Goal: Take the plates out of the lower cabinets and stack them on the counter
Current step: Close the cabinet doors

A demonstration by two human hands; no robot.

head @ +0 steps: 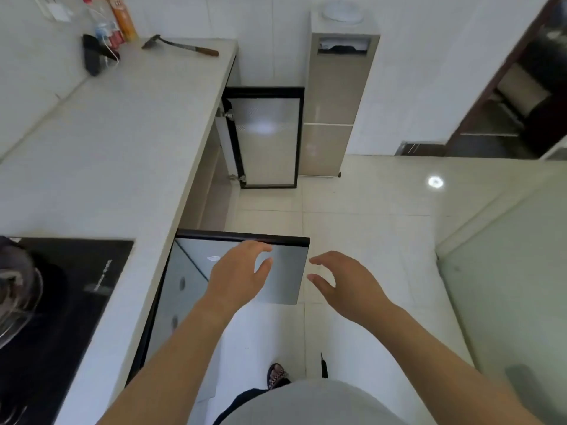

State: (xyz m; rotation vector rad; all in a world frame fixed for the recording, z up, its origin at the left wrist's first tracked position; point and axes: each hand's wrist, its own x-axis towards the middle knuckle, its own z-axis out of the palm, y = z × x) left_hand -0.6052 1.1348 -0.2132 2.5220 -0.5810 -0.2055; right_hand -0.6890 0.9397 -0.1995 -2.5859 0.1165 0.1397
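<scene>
Head view looks down past both bare hands: left hand (237, 276) hovers over the near cabinet door (239, 271), fingers spread and empty; right hand (343, 282) just beside the door's outer edge, fingers loosely curled, holding nothing. No plates visible; presumably inside the lower cabinets. Worktop (122, 142) bare mid-span. Plates likely heavy, slick, breakable: grip opposite rims.

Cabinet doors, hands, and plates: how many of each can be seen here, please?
Open cabinet doors: 2, the near door and the far door
Hands: 2, left hand and right hand, both empty
Plates: 0
Total: 4
</scene>
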